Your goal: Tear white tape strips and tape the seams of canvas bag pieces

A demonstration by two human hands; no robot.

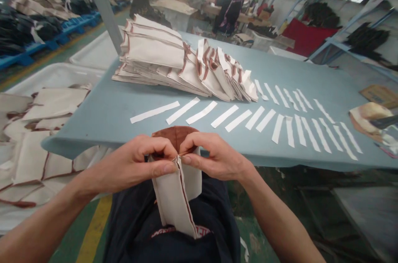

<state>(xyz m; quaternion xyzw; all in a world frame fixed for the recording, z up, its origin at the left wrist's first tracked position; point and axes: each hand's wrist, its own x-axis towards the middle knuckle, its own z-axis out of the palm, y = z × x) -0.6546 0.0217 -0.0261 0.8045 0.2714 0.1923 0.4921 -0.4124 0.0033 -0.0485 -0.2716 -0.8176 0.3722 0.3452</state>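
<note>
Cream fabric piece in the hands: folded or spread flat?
Folded. The cream fabric piece hangs doubled along a brown-trimmed edge, pinched together by the left hand and right hand.

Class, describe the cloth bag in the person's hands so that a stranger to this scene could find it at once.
Start at the long blue table; just before its near edge, over the person's lap, the left hand and right hand pinch the top of a cream cloth bag. Unlike the stacked bags on the table, it hangs upright, brown lining showing on top.

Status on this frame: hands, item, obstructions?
Left hand, right hand pinching cloth bag at its top edge. White strips, stacked bags on table, apart.
</note>
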